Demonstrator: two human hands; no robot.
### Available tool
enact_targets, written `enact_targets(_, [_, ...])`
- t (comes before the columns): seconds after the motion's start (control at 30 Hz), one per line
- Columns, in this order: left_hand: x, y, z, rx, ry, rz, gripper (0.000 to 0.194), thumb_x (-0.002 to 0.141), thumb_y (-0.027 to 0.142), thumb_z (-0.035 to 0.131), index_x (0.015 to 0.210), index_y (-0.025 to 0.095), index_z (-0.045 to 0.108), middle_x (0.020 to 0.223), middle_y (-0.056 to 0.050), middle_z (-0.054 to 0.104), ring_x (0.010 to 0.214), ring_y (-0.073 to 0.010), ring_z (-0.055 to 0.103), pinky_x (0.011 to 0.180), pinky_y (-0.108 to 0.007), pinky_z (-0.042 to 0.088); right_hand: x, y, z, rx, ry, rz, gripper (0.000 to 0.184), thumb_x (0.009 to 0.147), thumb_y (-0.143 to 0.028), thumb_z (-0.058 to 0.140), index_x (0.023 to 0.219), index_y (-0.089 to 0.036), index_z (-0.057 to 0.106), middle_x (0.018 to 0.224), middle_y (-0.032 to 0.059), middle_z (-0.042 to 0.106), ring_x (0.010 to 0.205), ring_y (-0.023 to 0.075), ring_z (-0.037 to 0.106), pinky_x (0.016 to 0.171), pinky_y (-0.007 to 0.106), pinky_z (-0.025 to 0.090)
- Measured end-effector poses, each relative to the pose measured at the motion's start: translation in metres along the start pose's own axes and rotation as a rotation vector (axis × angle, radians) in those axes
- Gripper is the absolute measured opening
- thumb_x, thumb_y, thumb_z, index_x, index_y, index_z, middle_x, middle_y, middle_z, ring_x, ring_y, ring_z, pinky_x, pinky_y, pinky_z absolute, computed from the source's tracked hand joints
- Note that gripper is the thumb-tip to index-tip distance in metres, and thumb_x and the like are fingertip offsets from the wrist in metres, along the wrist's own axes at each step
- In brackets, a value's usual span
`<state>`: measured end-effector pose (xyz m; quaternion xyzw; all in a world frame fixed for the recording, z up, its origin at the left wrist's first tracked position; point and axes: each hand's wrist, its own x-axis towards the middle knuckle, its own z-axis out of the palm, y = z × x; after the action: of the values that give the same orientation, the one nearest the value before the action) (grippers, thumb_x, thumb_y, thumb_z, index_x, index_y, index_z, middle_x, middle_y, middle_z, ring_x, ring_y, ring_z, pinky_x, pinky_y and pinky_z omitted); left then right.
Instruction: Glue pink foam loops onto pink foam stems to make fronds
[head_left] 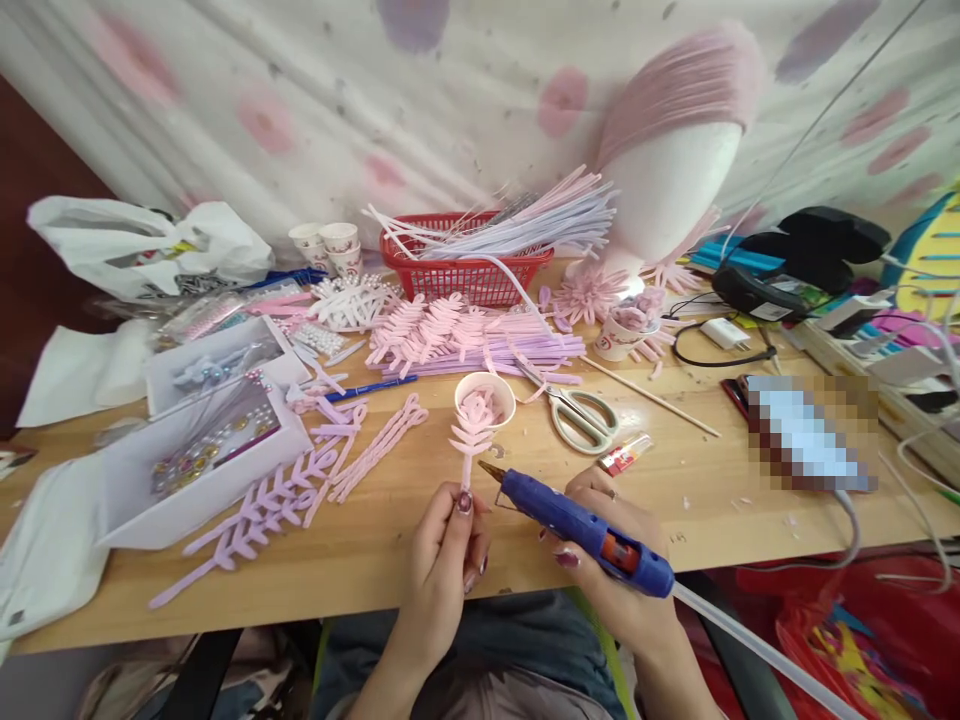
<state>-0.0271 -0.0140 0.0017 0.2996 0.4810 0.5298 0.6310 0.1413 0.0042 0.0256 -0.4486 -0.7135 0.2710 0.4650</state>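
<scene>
My left hand (444,560) pinches the stem of a pink pipe-cleaner leaf sprig (471,440), held upright over the table's front part. In my right hand (609,600) is a blue hot glue gun (562,508), its metal nozzle aimed left, close beside the stem and apart from it. A clear glue stick (739,640) sticks out of the gun's back end. Just behind the sprig stands a paper cup (510,402) with pink pieces inside, partly covered by the leaves. Scissors (583,420) with pale handles lie right of the cup.
Purple leaf sprigs (247,525) and twisted pink stems (382,440) lie left, beside white bead boxes (202,500). Behind are pink leaf pieces (420,335), a red basket (469,280) of pipe cleaners and a white mannequin head (667,190). A phone (810,430) lies right.
</scene>
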Motion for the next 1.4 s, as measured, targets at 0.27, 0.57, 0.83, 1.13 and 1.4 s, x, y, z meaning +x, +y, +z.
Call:
enact_targets(0.27, [-0.002, 0.003, 0.001, 0.012, -0.019, -0.007, 0.044, 0.086, 0.062, 0.06, 0.077, 0.019, 0.055, 0.05, 0.008, 0.038, 0.042, -0.0061, 0.027, 0.042, -0.019, 0.02, 0.003, -0.001, 0.004, -0.049, -0.014, -0.016, 0.039, 0.089, -0.052, 0.061, 0.066, -0.021, 0.058, 0.059, 0.0001, 0.053, 0.059, 0.0178, 0.049, 0.052, 0.03, 0.037])
enact_targets(0.57, [-0.002, 0.005, 0.002, 0.016, -0.028, -0.002, 0.042, 0.088, 0.06, 0.059, 0.076, 0.019, 0.054, 0.05, 0.008, 0.039, 0.043, -0.0062, 0.026, 0.042, -0.02, 0.02, 0.003, -0.003, 0.002, -0.08, -0.014, -0.047, 0.042, 0.09, -0.054, 0.06, 0.065, -0.021, 0.054, 0.058, -0.0014, 0.049, 0.056, 0.0158, 0.046, 0.05, 0.029, 0.034])
enact_targets(0.83, [-0.002, 0.004, 0.002, 0.011, -0.033, -0.003, 0.043, 0.089, 0.059, 0.058, 0.075, 0.019, 0.053, 0.05, 0.008, 0.039, 0.043, -0.0059, 0.027, 0.043, -0.019, 0.021, 0.004, -0.002, 0.003, -0.093, -0.004, -0.069, 0.038, 0.091, -0.051, 0.062, 0.067, -0.021, 0.055, 0.058, -0.0026, 0.047, 0.055, 0.0146, 0.044, 0.049, 0.028, 0.032])
enact_targets(1.13, [-0.001, 0.004, 0.001, -0.007, -0.036, -0.003, 0.043, 0.087, 0.061, 0.059, 0.075, 0.019, 0.055, 0.05, 0.008, 0.036, 0.044, -0.0068, 0.025, 0.043, -0.02, 0.02, 0.003, -0.002, -0.001, -0.062, -0.051, -0.043, 0.037, 0.091, -0.05, 0.061, 0.069, -0.021, 0.057, 0.06, -0.0013, 0.052, 0.058, 0.0152, 0.048, 0.052, 0.028, 0.035])
enact_targets(1.4, [-0.001, 0.004, 0.0, -0.084, -0.047, -0.044, 0.044, 0.083, 0.06, 0.065, 0.072, 0.019, 0.054, 0.053, 0.009, 0.03, 0.046, -0.0063, 0.019, 0.044, -0.018, 0.018, 0.002, -0.004, -0.007, -0.039, -0.114, 0.028, 0.037, 0.09, -0.051, 0.061, 0.072, -0.02, 0.064, 0.063, 0.0012, 0.058, 0.059, 0.0164, 0.054, 0.053, 0.028, 0.04])
